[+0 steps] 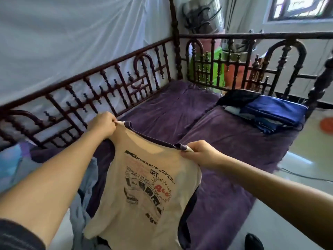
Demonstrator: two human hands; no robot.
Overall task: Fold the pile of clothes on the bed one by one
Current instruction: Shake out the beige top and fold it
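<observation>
A cream T-shirt [142, 201] with a dark purple collar and black and red print hangs in the air over the near edge of the bed. My left hand [102, 124] pinches its left shoulder. My right hand [200, 154] pinches its right shoulder. The shirt hangs spread between them, print side toward me. A heap of unfolded clothes [18, 159], blue and grey, lies at the left on the bed. Folded clothes [270, 112], blue on top, are stacked at the bed's far right corner.
The bed has a purple sheet [225, 141] and a dark ornate metal rail [108, 82] along the left and far sides. A white mosquito net [72, 37] hangs at the left. Tiled floor [310, 159] lies to the right, with a dark shoe [254, 241] below.
</observation>
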